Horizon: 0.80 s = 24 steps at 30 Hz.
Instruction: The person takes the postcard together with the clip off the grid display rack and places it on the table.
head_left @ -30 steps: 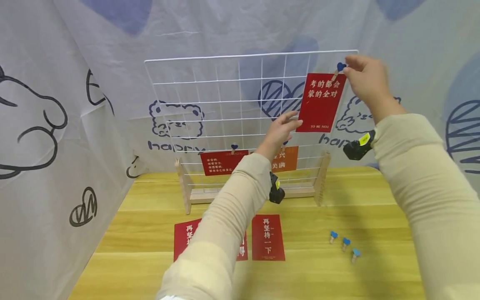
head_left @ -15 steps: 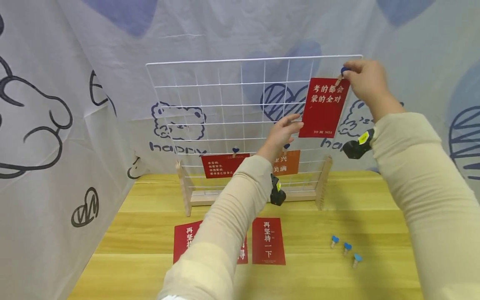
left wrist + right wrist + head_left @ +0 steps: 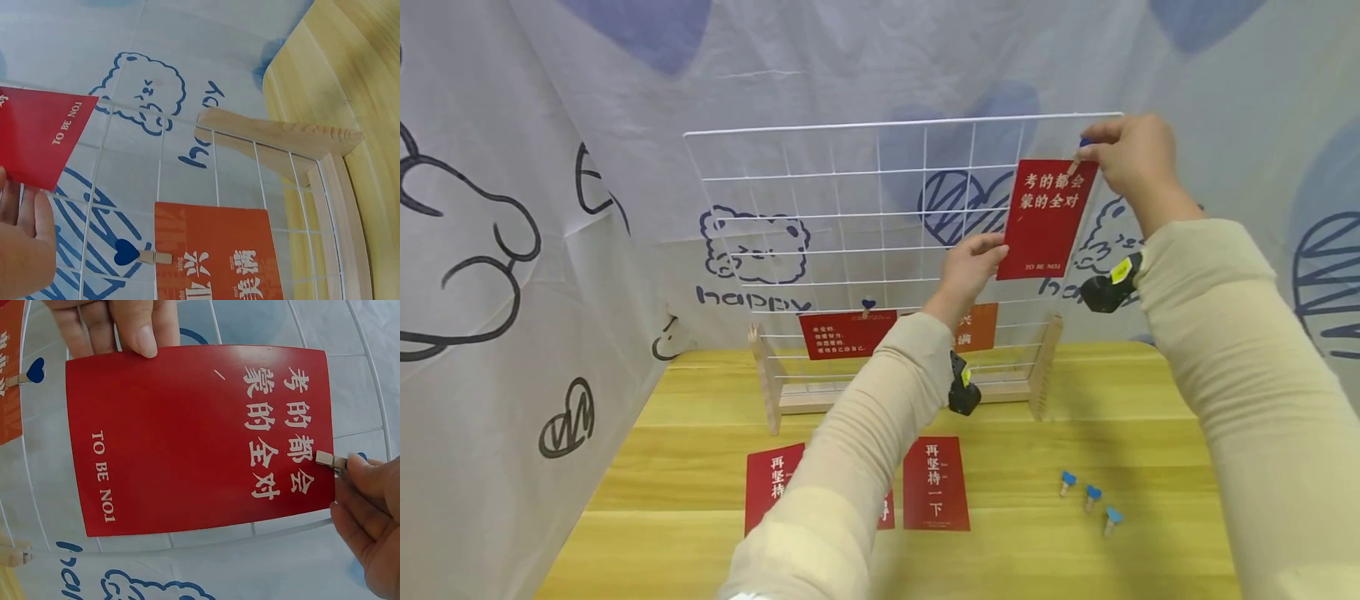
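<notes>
A red card with white characters is upright against the upper right of a white wire grid. My right hand pinches a small wooden clothespin with a blue heart, whose jaws sit over the card's top edge. The fingers mostly hide the heart. At the card's left edge, low down, my left hand pinches it, thumb in front and fingers behind. Below that hand, an orange card hangs from the grid by another blue-heart clothespin, partly covered by the left wrist in the head view.
Another red card is clipped lower left on the grid, which stands in a wooden base. Red cards lie on the yellow wood-grain table, some under the left sleeve. Loose blue-heart clothespins lie at right.
My left thumb and fingers have drawn together at the card's edge. My right fingers now cover more of the blue heart. The head view has shifted slightly.
</notes>
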Each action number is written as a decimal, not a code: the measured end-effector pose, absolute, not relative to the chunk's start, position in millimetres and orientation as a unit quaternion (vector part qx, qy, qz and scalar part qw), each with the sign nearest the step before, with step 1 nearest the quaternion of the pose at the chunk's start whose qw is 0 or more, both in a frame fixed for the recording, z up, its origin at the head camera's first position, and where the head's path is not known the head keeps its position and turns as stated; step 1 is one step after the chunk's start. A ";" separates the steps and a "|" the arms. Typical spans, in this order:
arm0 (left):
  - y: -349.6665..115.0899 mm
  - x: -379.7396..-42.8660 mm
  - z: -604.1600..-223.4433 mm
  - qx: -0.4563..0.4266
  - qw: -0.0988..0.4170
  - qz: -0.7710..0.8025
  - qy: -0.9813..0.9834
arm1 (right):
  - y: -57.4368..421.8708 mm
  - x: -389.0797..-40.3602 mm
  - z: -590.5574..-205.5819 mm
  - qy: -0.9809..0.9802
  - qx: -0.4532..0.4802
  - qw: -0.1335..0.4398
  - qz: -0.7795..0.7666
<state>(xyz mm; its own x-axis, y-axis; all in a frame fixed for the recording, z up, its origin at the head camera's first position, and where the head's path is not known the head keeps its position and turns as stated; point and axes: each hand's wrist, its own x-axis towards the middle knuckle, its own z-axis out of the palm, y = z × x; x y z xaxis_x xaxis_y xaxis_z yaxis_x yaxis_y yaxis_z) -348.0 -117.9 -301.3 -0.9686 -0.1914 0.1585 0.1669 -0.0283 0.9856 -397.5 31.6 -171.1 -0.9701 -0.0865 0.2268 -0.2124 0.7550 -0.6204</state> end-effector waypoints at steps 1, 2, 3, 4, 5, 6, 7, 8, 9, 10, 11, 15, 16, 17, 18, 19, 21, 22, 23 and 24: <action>-116.9 -348.6 -301.2 0.014 0.135 -0.718 -0.683 | 31.2 -397.6 -171.4 -0.931 0.077 0.096 0.343; -116.2 -348.9 -300.8 0.019 0.143 -0.718 -0.681 | 31.1 -397.6 -171.9 -0.930 0.073 0.101 0.346; -115.7 -349.0 -300.5 0.024 0.148 -0.716 -0.682 | 31.1 -397.7 -172.3 -0.926 0.070 0.105 0.355; -115.2 -349.1 -300.3 0.026 0.152 -0.717 -0.680 | 31.3 -397.9 -173.2 -0.923 0.068 0.109 0.364; -114.9 -349.0 -300.0 0.028 0.156 -0.717 -0.679 | 31.4 -398.0 -174.1 -0.917 0.065 0.114 0.378; -114.8 -348.7 -299.9 0.031 0.159 -0.712 -0.684 | 31.7 -398.1 -175.0 -0.910 0.064 0.118 0.392; -114.7 -348.5 -299.8 0.034 0.163 -0.708 -0.686 | 31.9 -398.0 -176.0 -0.902 0.064 0.123 0.410; -114.6 -348.2 -299.7 0.038 0.168 -0.703 -0.690 | 32.1 -397.9 -177.3 -0.892 0.064 0.128 0.428; -114.6 -347.7 -299.5 0.043 0.173 -0.696 -0.695 | 32.4 -397.6 -178.5 -0.883 0.063 0.132 0.446; -114.5 -347.3 -299.2 0.048 0.180 -0.693 -0.697 | 32.6 -397.6 -179.9 -0.873 0.061 0.135 0.465; -114.5 -346.8 -298.9 0.054 0.185 -0.687 -0.701 | 32.7 -397.4 -181.1 -0.863 0.059 0.139 0.482; -115.0 -346.0 -297.3 0.067 0.202 -0.658 -0.723 | 34.6 -397.3 -184.1 -0.833 0.049 0.149 0.530; -115.3 -346.1 -297.0 0.070 0.206 -0.649 -0.729 | 34.9 -397.3 -184.3 -0.829 0.046 0.151 0.537; -115.6 -346.1 -296.7 0.072 0.209 -0.640 -0.736 | 35.3 -397.2 -184.3 -0.827 0.045 0.154 0.539; -115.9 -346.1 -296.3 0.074 0.211 -0.632 -0.742 | 35.5 -397.1 -184.4 -0.825 0.044 0.156 0.541; -116.3 -345.9 -295.9 0.076 0.214 -0.624 -0.747 | 35.7 -397.1 -184.4 -0.824 0.043 0.159 0.542; -116.7 -345.8 -295.1 0.076 0.217 -0.618 -0.752 | 35.6 -397.1 -184.7 -0.825 0.044 0.166 0.539; -116.6 -345.7 -294.6 0.077 0.219 -0.615 -0.754 | 35.5 -397.1 -184.8 -0.825 0.044 0.168 0.538; -116.4 -345.7 -294.1 0.077 0.222 -0.613 -0.754 | 35.4 -397.2 -185.0 -0.825 0.046 0.172 0.537; -116.3 -345.5 -293.3 0.077 0.226 -0.610 -0.756 | 35.1 -397.3 -185.2 -0.825 0.047 0.177 0.534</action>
<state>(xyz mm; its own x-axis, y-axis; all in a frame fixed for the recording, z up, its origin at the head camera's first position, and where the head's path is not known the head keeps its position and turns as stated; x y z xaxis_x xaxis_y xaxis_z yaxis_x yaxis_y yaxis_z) -345.5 -116.3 -293.3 -0.8857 -0.3926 0.2478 0.1592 0.2445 0.9565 -397.3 35.1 -185.2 -0.9331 0.1117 0.3419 -0.2663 0.4245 -0.8654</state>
